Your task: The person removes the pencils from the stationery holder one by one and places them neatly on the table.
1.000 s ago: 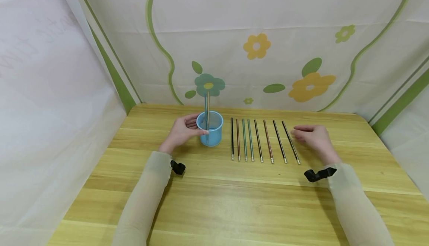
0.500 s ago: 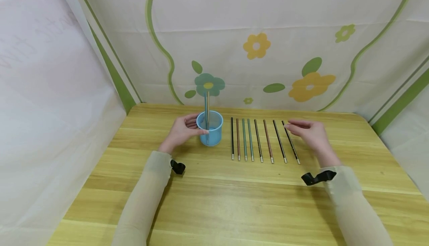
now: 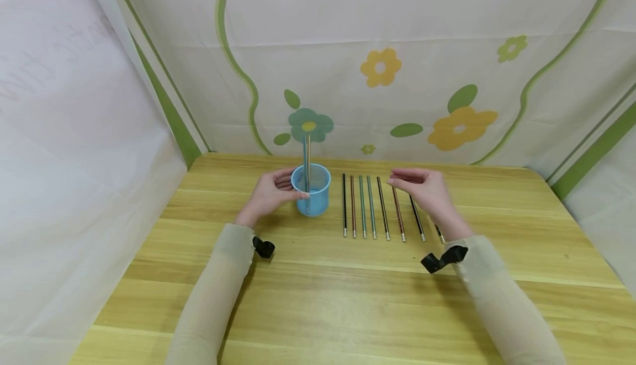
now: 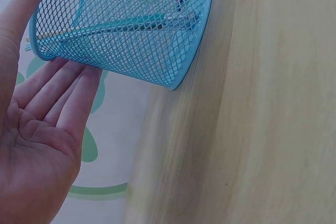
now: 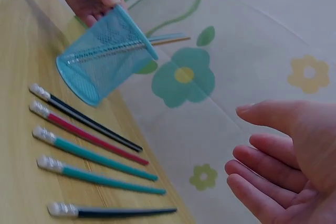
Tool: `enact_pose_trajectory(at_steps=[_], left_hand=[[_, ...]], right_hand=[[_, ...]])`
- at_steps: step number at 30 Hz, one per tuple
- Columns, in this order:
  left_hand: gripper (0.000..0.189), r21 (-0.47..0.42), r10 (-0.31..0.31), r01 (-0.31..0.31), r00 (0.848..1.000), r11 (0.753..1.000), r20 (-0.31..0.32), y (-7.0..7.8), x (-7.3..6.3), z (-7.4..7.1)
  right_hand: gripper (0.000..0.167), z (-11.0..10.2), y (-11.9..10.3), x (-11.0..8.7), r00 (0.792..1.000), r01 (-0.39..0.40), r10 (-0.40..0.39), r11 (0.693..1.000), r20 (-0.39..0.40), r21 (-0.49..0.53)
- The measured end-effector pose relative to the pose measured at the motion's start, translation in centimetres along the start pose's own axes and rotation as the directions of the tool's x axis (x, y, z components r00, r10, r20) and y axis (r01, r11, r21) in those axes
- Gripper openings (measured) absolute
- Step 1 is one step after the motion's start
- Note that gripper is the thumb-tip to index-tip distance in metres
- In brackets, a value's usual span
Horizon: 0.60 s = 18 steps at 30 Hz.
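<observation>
A blue mesh pencil cup point(image 3: 319, 205) stands at the back of the table, holding a blue pencil point(image 3: 305, 152) and a tan-looking one that lean together. My left hand point(image 3: 265, 198) holds the cup from the left, thumb at the near side of the rim and fingers along the far side point(image 4: 73, 95). To the cup's right lies a row of several pencils point(image 5: 100, 153), eraser ends toward me, black, red and teal among them. My right hand point(image 3: 428, 191) hovers over the right part of this row, fingers loosely bent with nothing between them, its fingertips overlapping a dark red pencil point(image 3: 399, 216).
The wooden table point(image 3: 338, 304) ends at the back against a white curtain point(image 3: 328, 17) printed with flowers and leaves. Another white cloth point(image 3: 74, 160) hangs on the left. Each wrist wears a black camera mount point(image 3: 264, 248).
My right hand has moved left from beside the rightmost pencil to above the row, covering parts of the rightmost pencils. The left hand and the cup stay where they were.
</observation>
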<state>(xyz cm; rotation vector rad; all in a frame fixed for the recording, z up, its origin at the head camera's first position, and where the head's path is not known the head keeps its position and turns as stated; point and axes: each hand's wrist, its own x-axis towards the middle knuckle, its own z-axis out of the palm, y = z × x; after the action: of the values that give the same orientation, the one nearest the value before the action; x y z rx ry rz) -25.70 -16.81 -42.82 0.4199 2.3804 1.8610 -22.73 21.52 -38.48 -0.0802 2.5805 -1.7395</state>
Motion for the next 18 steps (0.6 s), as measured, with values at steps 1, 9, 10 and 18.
enact_pose_trajectory(at_steps=[1, 9, 10, 18], left_hand=[[0.074, 0.001, 0.000, 0.000, 1.000, 1.000, 0.000, 0.0, 0.0, 0.0], [0.073, -0.002, -0.009, 0.009, 1.000, 1.000, 0.009, 0.1, 0.0, 0.0], [0.073, -0.004, -0.010, 0.010, 1.000, 1.000, 0.012, 0.1, 0.0, 0.0], [0.074, -0.023, -0.011, 0.011, 1.000, 1.000, 0.024, 0.0, 0.1, -0.1]], right_hand=[[0.054, 0.4, -0.2, 0.2, 1.000, 0.008, -0.008, 1.000, 0.011, 0.010], [0.053, 4.1, -1.8, 1.5, 0.997, 0.031, -0.036, 0.997, 0.070, 0.064], [0.053, 4.5, -2.0, 1.6, 0.996, 0.031, -0.037, 0.997, 0.076, 0.071], [0.044, 8.4, -3.5, 3.2, 0.990, 0.068, -0.076, 0.995, 0.122, 0.070]])
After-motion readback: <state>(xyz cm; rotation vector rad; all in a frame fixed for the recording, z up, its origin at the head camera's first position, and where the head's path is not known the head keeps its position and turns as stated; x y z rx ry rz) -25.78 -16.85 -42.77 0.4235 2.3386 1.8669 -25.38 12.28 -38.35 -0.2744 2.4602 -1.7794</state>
